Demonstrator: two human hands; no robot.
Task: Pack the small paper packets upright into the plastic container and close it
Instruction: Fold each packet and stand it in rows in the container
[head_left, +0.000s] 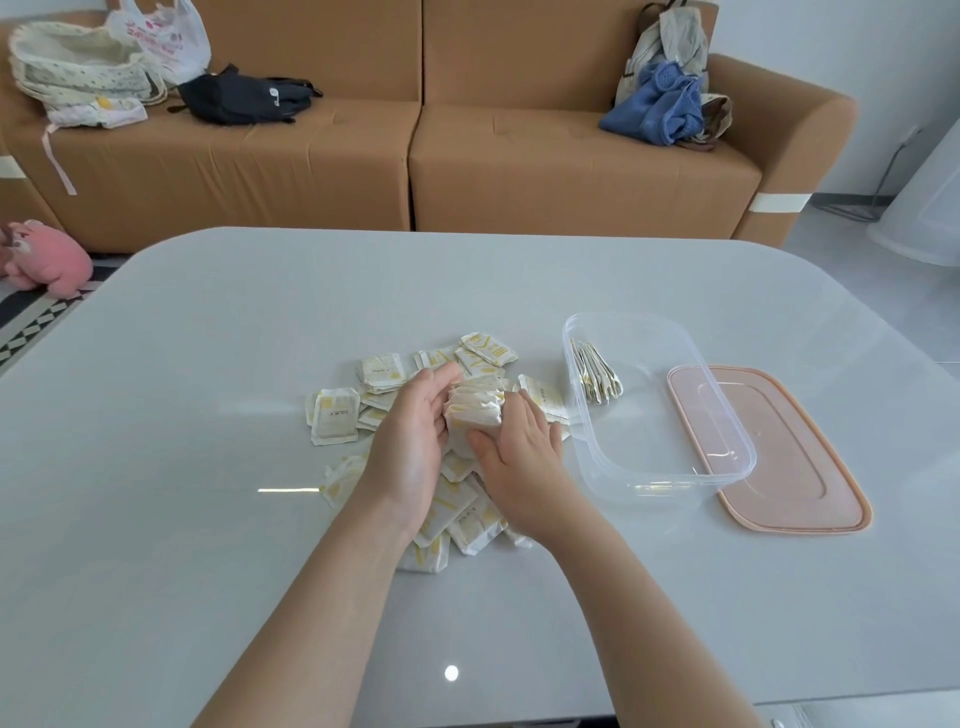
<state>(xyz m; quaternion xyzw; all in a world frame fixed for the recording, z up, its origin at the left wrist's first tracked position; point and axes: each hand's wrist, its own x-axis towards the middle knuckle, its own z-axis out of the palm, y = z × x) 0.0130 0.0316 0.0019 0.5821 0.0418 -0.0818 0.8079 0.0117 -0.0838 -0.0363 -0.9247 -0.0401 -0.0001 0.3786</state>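
Note:
Several small white-and-yellow paper packets lie in a loose pile at the table's middle. Between both hands stands a bunched stack of packets: my left hand grips its left side, and my right hand grips its right and near side. To the right sits a clear plastic container, open, with a few packets standing upright against its far left wall. Its pink lid lies flat on the table just right of it, partly under the container's edge.
The grey table has a rounded far edge. Beyond it stands a brown sofa holding bags and clothes. A pink plush toy lies on the floor at the left.

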